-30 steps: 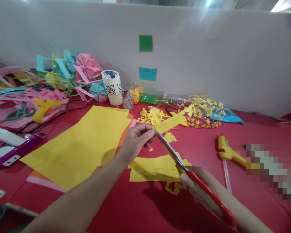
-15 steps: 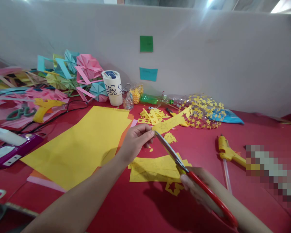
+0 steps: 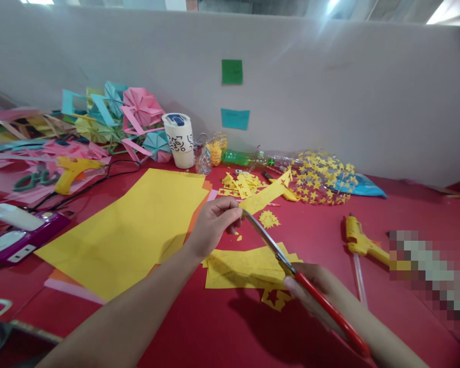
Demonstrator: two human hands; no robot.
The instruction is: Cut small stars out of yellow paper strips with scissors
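The yellow paper strip [image 3: 262,198] now ends further left; left hand [image 3: 213,221] pinches it (right hand [image 3: 322,278] clasps red-handled metal scissors [image 3: 304,282]).

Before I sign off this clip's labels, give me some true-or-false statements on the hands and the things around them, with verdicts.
1. The right hand holds red-handled scissors. True.
2. The left hand rests flat on the table. False: it pinches one end of a yellow strip.
3. The white cup lies on its side. False: it stands upright.
4. On the wall, the green note is above the blue note. True.
5. Just one yellow glue gun is in view. False: one is at the right, another at the left.
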